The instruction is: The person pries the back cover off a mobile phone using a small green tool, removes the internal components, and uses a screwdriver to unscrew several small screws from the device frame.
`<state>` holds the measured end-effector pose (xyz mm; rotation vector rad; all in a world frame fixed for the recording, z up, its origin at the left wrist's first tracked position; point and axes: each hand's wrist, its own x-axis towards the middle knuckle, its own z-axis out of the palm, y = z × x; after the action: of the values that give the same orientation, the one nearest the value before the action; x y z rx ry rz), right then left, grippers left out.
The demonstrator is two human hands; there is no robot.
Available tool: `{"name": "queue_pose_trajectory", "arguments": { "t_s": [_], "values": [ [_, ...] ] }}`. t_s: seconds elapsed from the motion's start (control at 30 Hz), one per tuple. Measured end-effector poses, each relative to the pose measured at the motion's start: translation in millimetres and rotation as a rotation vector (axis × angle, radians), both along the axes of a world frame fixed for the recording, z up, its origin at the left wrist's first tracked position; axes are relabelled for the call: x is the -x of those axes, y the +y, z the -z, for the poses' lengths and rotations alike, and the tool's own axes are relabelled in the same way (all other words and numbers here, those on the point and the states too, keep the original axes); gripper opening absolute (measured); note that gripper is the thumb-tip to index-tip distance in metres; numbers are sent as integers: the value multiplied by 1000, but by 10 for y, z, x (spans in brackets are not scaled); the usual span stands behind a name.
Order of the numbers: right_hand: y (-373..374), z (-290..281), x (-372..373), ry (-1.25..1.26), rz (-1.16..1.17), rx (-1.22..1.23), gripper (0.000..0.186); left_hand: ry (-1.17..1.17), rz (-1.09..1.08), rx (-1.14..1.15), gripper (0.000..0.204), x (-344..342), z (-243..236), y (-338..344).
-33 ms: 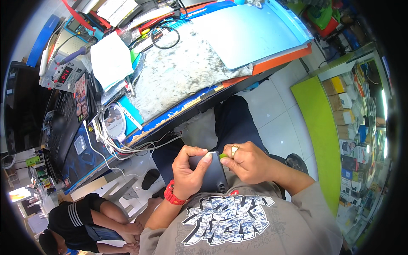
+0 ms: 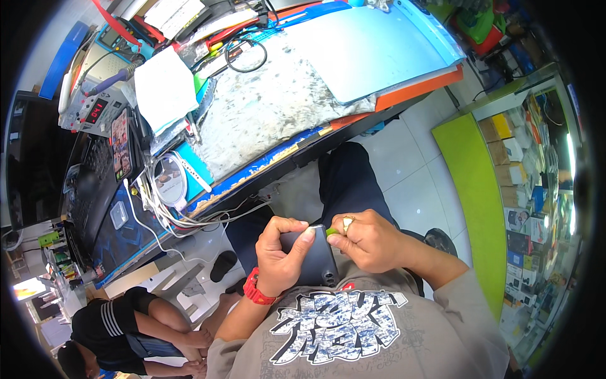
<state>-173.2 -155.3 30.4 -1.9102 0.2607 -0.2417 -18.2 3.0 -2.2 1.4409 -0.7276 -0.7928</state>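
In the head view, a dark phone (image 2: pixel 317 260) is held low in the middle, in front of the grey shirt (image 2: pixel 442 322) and above the lap, well apart from the bench (image 2: pixel 262 165). It is clamped in the left hand (image 2: pixel 282 256): the forearm is brought in from the lower edge, a red watch (image 2: pixel 257 287) is worn at the wrist, the thumb is laid up along the phone with its tip near the upper end, and the index finger is bent over toward the same end. How the other left fingers are set cannot be told, as they are hidden. The phone is tilted, with its lenses (image 2: pixel 329 276) turned toward the shirt. The right forearm (image 2: pixel 435 259) is angled inward from the right, with the elbow bent. By the right hand (image 2: pixel 371 241) a small green tool (image 2: pixel 332 232) is pinched between thumb and curled index finger, the knuckles turned up and a ring (image 2: pixel 348 223) worn. The tool is held at the phone's edge, near its upper end; whether its tip is pushed in cannot be told. The hands are kept close together, with the tool between them. On the bench beyond, a grey mat (image 2: pixel 268 107) is laid out, and at the lower left a co-worker (image 2: pixel 117 325) is seen seated.
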Motion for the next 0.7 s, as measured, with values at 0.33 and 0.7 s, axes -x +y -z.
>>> {"name": "queue_pose_trajectory", "arguments": {
  "t_s": [0.33,0.7],
  "values": [
    [-47,-125,-51,140,94,-369,14,-26,-43,12,14,15,-42,-2],
    [70,-79,-16,-10,253,-381,9,-122,48,32,17,3,-41,-46]
  ]
}}
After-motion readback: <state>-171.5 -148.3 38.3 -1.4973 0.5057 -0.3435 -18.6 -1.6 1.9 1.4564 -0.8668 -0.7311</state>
